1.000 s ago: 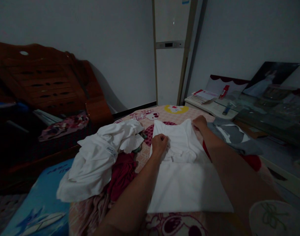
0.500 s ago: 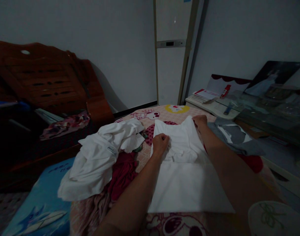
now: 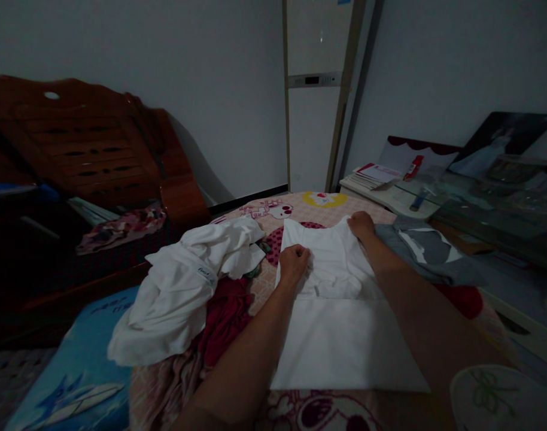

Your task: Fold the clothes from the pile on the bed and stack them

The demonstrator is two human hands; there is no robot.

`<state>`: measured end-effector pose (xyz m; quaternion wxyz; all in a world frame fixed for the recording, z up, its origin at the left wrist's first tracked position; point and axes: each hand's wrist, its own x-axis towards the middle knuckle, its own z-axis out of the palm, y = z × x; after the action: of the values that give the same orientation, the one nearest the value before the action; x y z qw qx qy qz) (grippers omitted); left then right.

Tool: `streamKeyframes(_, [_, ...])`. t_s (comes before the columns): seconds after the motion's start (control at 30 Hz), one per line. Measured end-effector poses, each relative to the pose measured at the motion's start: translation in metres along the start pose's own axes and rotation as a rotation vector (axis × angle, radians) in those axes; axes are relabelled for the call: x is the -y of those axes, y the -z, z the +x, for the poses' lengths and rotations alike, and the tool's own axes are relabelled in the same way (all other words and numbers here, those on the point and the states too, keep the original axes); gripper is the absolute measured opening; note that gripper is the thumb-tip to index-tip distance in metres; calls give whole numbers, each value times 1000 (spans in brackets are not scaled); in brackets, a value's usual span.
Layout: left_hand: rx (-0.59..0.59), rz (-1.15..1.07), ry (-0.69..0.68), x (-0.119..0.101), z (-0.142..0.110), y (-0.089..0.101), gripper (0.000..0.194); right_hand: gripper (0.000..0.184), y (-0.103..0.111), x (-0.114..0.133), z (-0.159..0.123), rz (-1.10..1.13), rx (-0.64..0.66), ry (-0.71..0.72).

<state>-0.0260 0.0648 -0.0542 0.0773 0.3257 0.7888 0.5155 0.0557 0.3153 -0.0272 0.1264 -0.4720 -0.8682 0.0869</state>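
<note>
A white sleeveless top (image 3: 345,341) lies spread on the pink patterned cloth (image 3: 267,293) in front of me, its upper part wrinkled and its lower part flat. My left hand (image 3: 294,263) is closed on the left side of the top, fingers curled over the fabric. At the far right corner, by a shoulder edge, my right hand (image 3: 361,225) pinches the same top. Left of it rests a crumpled white garment (image 3: 179,293) with small dark lettering, on top of dark red clothing (image 3: 224,317). A folded grey garment (image 3: 439,251) lies beyond my right forearm.
A wooden bench (image 3: 85,143) stands at the left with a patterned cloth (image 3: 121,227) on it. Below is a blue printed cushion (image 3: 85,365). At the right, a glass-topped cabinet (image 3: 471,203) holds papers (image 3: 374,175), a red bottle (image 3: 413,167) and a picture.
My right hand has shifted very slightly toward me and left with the top's corner. My left hand stays nearly where it was. The whole view has moved a little.
</note>
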Motion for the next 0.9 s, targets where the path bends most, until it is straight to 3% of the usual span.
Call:
streamKeyframes(0.13, [0,15,22,-2,0,0,19,37,-4,4,-8,-35,-76,-18])
streamKeyframes(0.3, [63,39,22,3,2,-2,13,34,-11,0,-16,-83,-45,-22])
streamKeyframes(0.53, [88,15,-8,3,3,2,33,33,27,-6,-48,-37,-135,38])
streamKeyframes(0.73, [230,25,-31,-4,2,7,41,31,52,-33,-100,-6,-54,93])
streamKeyframes(0.9, [171,51,-60,-5,-3,7,35,35,42,-39,-96,-152,35,-18])
